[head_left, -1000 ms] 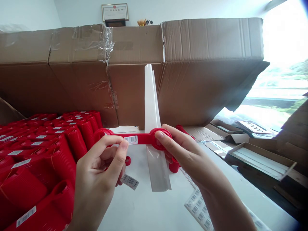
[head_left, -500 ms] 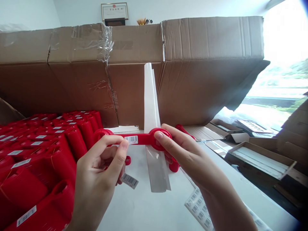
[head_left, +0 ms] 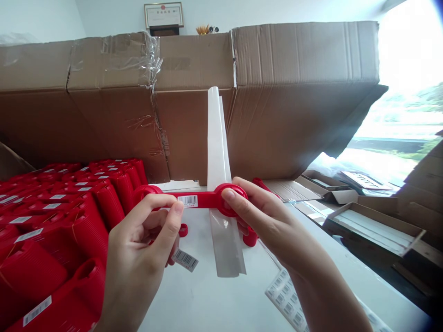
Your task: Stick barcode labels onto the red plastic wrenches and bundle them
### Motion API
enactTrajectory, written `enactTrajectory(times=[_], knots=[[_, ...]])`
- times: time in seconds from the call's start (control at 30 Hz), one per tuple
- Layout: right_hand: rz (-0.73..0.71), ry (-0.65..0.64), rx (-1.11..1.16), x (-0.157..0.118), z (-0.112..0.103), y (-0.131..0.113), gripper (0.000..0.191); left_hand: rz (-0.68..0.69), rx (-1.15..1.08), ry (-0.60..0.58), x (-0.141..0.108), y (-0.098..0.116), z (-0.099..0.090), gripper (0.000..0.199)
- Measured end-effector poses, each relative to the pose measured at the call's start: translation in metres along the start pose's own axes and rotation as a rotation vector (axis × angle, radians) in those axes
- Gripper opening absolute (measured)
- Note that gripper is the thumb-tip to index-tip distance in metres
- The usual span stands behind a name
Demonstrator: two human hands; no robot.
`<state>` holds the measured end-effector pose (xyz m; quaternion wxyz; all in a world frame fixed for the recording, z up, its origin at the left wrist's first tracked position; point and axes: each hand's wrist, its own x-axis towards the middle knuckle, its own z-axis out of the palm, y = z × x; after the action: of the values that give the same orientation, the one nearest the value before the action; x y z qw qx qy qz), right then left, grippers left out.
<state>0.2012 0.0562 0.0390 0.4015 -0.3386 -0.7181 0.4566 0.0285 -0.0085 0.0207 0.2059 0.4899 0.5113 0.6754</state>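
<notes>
A red plastic piece [head_left: 206, 200] with a round part at each end is held level in the middle. My right hand [head_left: 266, 216] is closed on its right round end, thumb on top. My left hand [head_left: 148, 240] pinches at a white barcode label [head_left: 188, 201] lying on the red bar, and its lower fingers are partly hidden. A second barcode label [head_left: 186, 259] hangs by the lower fingers of my left hand. Behind the red piece, a folded glossy white strip [head_left: 217, 138] stands up from the table.
Stacked red pieces with barcode labels [head_left: 83, 221] fill the left side. A label sheet [head_left: 287, 297] lies on the white table [head_left: 194, 304] at lower right. Large cardboard boxes [head_left: 194, 133] stand behind; an open carton [head_left: 374, 228] is at the right.
</notes>
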Motion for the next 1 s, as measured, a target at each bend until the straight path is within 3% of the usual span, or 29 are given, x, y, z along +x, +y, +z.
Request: enactTrajectory(times=[0.23,0.43,0.57,0.67,0.73,0.87,1.0], knots=[[0.005,0.015,-0.031,-0.001,0.001,-0.002,0.051,-0.02,0.022,0.072,-0.003,0.003,0.006,0.022],[-0.028,0.084,-0.09,-0.007,0.008,-0.003,0.048,-0.039,0.16,0.059,-0.001,-0.004,0.006,0.028],[-0.042,0.147,-0.17,-0.007,0.014,0.003,0.046,-0.126,0.203,-0.014,0.01,-0.02,0.005,0.041],[-0.01,0.192,-0.205,-0.002,0.014,0.007,0.047,-0.133,0.253,0.023,0.022,-0.032,0.003,0.056],[0.006,0.218,-0.194,0.001,0.01,0.007,0.048,-0.102,0.34,0.074,0.028,-0.032,-0.001,0.059],[0.011,0.221,-0.137,0.005,0.002,0.005,0.05,0.004,0.401,0.234,0.027,-0.014,-0.013,0.042],[0.023,0.243,-0.101,0.003,0.004,0.001,0.047,0.237,0.367,0.35,0.021,-0.006,-0.016,0.059]])
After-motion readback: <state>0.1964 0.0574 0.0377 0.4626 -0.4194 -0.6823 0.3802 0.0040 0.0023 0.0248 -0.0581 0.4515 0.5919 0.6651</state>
